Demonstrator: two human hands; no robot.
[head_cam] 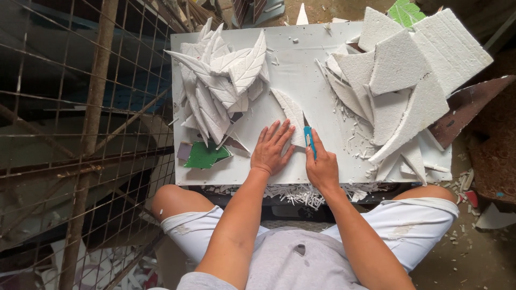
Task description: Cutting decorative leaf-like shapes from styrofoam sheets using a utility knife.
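My left hand (272, 147) lies flat, fingers spread, on the near end of a white foam leaf shape (290, 111) in the middle of a white board (293, 59). Right beside it, my right hand (321, 165) grips a blue utility knife (309, 138), whose tip meets the right edge of that leaf. A heap of finished foam leaves with carved veins (223, 80) is piled on the board's left half. On the right half sits a stack of rough foam offcuts (400, 80), mostly triangles.
A green leaf-shaped template (204, 156) lies at the board's near left corner. Foam shavings (293, 194) litter the front edge and the ground at right. A rusty wire mesh frame (80, 134) stands close on the left. My knees flank the board.
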